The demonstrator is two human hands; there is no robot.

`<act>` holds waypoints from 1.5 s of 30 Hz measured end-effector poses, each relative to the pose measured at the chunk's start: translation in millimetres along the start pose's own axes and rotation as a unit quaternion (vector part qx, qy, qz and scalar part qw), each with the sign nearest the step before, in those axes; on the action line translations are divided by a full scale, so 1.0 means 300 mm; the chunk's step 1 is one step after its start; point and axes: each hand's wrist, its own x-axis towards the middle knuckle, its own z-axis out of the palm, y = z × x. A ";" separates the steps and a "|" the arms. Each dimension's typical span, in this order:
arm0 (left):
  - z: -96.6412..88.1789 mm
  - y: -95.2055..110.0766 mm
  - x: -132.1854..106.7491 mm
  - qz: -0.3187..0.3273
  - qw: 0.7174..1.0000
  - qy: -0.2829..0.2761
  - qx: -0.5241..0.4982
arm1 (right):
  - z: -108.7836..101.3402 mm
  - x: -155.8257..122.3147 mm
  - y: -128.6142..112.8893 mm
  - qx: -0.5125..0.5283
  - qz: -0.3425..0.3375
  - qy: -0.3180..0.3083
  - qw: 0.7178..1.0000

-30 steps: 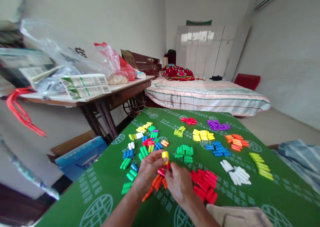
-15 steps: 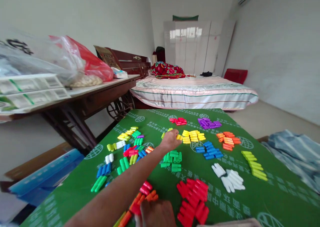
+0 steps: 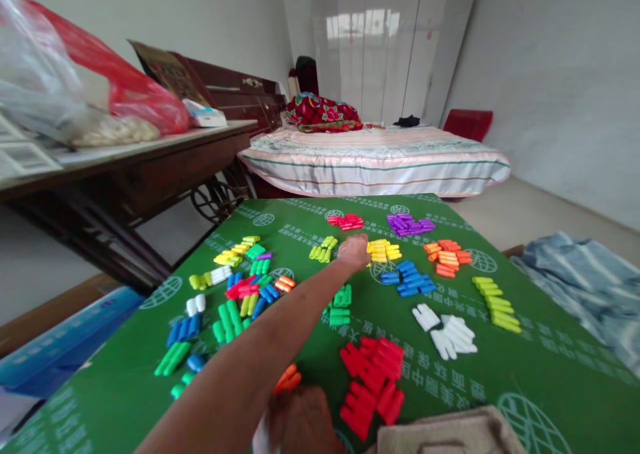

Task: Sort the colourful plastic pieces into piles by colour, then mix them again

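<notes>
Small tube-shaped plastic pieces lie sorted by colour on a green board. My left hand [image 3: 354, 251] reaches across to the left end of the yellow pieces [image 3: 384, 250], its fingers bent and closed at them. The hand covers its own fingertips. Left of it sit lime pieces [image 3: 324, 249]; below, partly behind my forearm, are green pieces [image 3: 341, 306]. My right hand [image 3: 303, 421] is blurred at the near edge, beside orange pieces [image 3: 288, 379] and left of a red pile [image 3: 374, 381]. Its fingers cannot be made out.
Blue [image 3: 413, 281], white [image 3: 450, 334], orange [image 3: 447, 257] and purple pieces [image 3: 410, 225] lie to the right on the green board [image 3: 425, 411]. Mixed colours lie at left. A beige cloth [image 3: 450, 434] is at the near edge. A side table [image 3: 200, 141] and bed [image 3: 380, 167] stand beyond.
The view has shifted. My left hand has moved right against the yellow pieces, uncovering the lime ones. My right hand has drawn back nearer to me and is blurred.
</notes>
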 end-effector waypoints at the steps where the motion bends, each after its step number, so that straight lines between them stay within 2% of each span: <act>1: -0.006 -0.005 -0.005 0.002 1.000 0.003 0.003 | -0.023 -0.006 0.007 0.000 -0.011 0.002 1.000; 5: -0.061 -0.057 -0.050 0.011 1.000 0.015 0.010 | -0.145 -0.005 0.054 0.014 -0.032 -0.014 0.999; 7: -0.103 -0.105 -0.096 0.017 1.000 0.014 0.014 | -0.221 0.009 0.096 0.037 -0.020 -0.048 0.998; 8: -0.126 -0.133 -0.128 0.019 1.000 0.013 0.016 | -0.260 0.016 0.124 0.039 0.007 -0.064 0.997; 11: -0.187 -0.226 -0.268 0.022 0.999 0.001 0.024 | -0.367 0.015 0.225 0.002 0.087 -0.071 0.994; 14: -0.220 -0.315 -0.457 0.020 0.999 -0.021 0.028 | -0.423 -0.030 0.333 -0.031 0.146 -0.050 0.988; 16: -0.220 -0.361 -0.590 0.023 0.999 -0.035 0.022 | -0.432 -0.076 0.388 -0.042 0.169 -0.057 0.983; 19: -0.195 -0.404 -0.773 0.038 0.999 -0.017 -0.021 | -0.432 -0.139 0.427 -0.042 0.200 -0.113 0.972; 22: -0.152 -0.411 -0.919 0.051 0.995 0.040 -0.073 | -0.436 -0.176 0.424 -0.049 0.223 -0.165 0.959; 26: -0.085 -0.392 -1.063 0.042 0.985 0.145 -0.084 | -0.439 -0.196 0.411 -0.058 0.240 -0.197 0.949; 30: -0.031 -0.401 -1.171 0.027 0.960 0.265 -0.089 | -0.432 -0.213 0.413 -0.056 0.268 -0.189 0.943; 34: 0.003 -0.441 -1.267 -0.023 0.936 0.341 -0.087 | -0.425 -0.235 0.403 -0.064 0.288 -0.178 0.939; 39: 0.046 -0.464 -1.350 -0.050 0.922 0.377 -0.073 | -0.415 -0.231 0.345 -0.079 0.291 -0.155 0.941; 45: 0.098 -0.442 -1.381 -0.049 0.916 0.394 -0.054 | -0.381 -0.192 0.240 -0.066 0.271 -0.121 0.953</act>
